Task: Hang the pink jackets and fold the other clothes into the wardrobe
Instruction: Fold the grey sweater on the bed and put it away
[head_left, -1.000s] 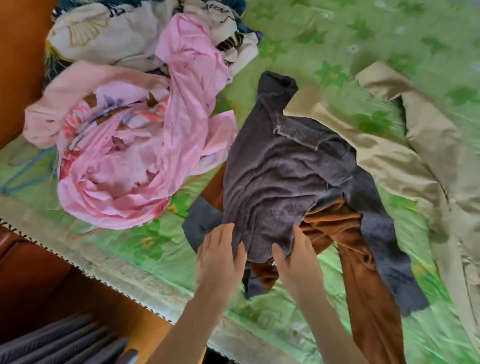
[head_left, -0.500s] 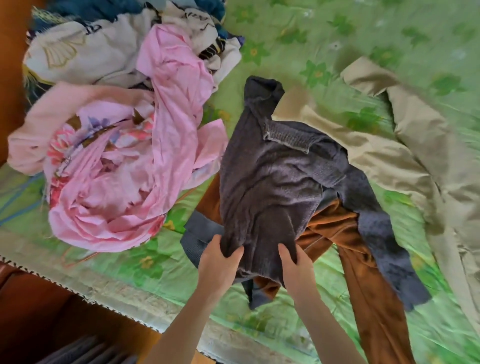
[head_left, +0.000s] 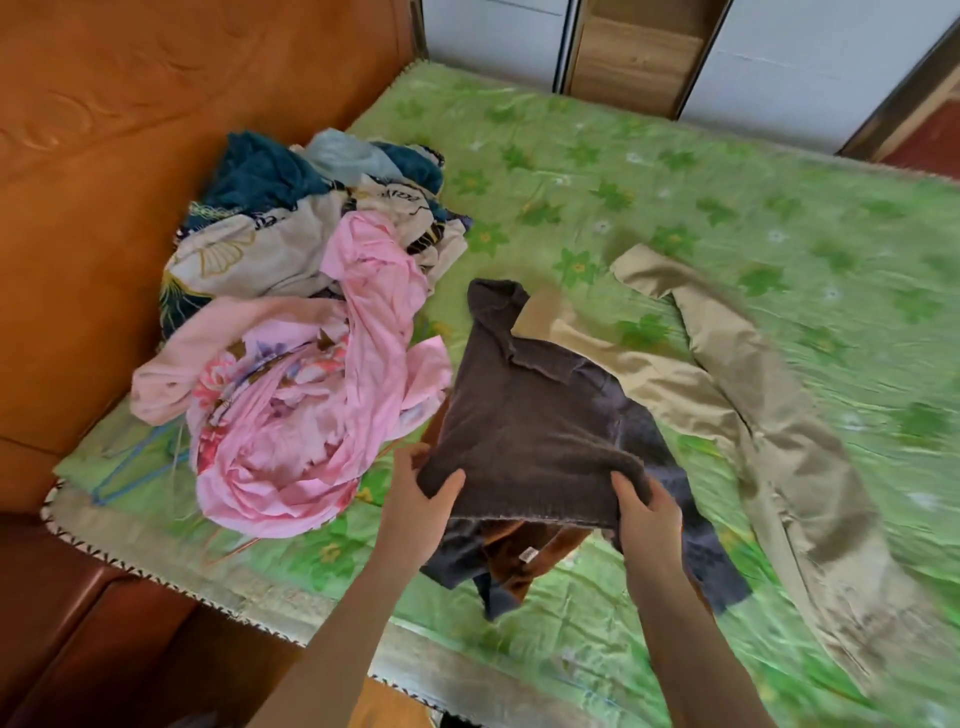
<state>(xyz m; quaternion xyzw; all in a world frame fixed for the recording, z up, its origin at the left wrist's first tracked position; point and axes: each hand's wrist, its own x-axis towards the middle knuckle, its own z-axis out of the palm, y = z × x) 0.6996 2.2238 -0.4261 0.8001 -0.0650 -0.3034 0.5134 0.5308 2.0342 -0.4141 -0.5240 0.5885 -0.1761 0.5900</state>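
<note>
On the green bedspread, both hands gripped the dark knitted sweater by its hem, left hand and right hand curled around it. Folding seemed under way; spreading it flat would likely come next.

The brown garment lay mostly hidden beneath the dark sweater. The beige trousers were motion-blurred toward the right edge. The hangers were largely covered by the pink clothes. Both forearms were cut off by the bottom edge.
</note>
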